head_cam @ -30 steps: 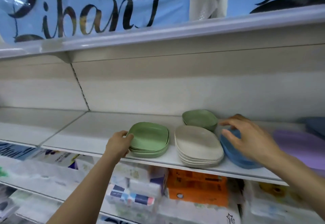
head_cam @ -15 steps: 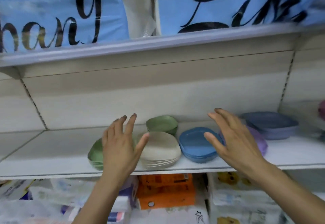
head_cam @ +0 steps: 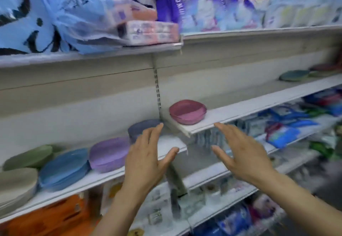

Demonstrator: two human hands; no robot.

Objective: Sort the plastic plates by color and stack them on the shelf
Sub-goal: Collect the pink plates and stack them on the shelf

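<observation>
Stacks of plastic plates line the left shelf (head_cam: 172, 146): beige (head_cam: 16, 182), green (head_cam: 27, 157), blue (head_cam: 63, 168), lilac (head_cam: 109, 151) and slate-blue bowls (head_cam: 140, 127) at the back. A pink stack (head_cam: 187, 112) sits on the higher right shelf (head_cam: 231, 114). My left hand (head_cam: 148, 159) and my right hand (head_cam: 242, 152) hover empty in front of the shelves, fingers spread, below the pink stack.
More plates (head_cam: 294, 75) lie far right on an upper shelf. Packaged goods fill the top shelf (head_cam: 203, 9) and the lower shelves (head_cam: 277, 134). An orange box (head_cam: 55, 215) sits below the left shelf. A slotted upright (head_cam: 157, 91) divides the bays.
The view has swung right, bringing the pink stack and right bay into sight. Both hands stay open and empty and have moved right, away from the green and beige stacks.
</observation>
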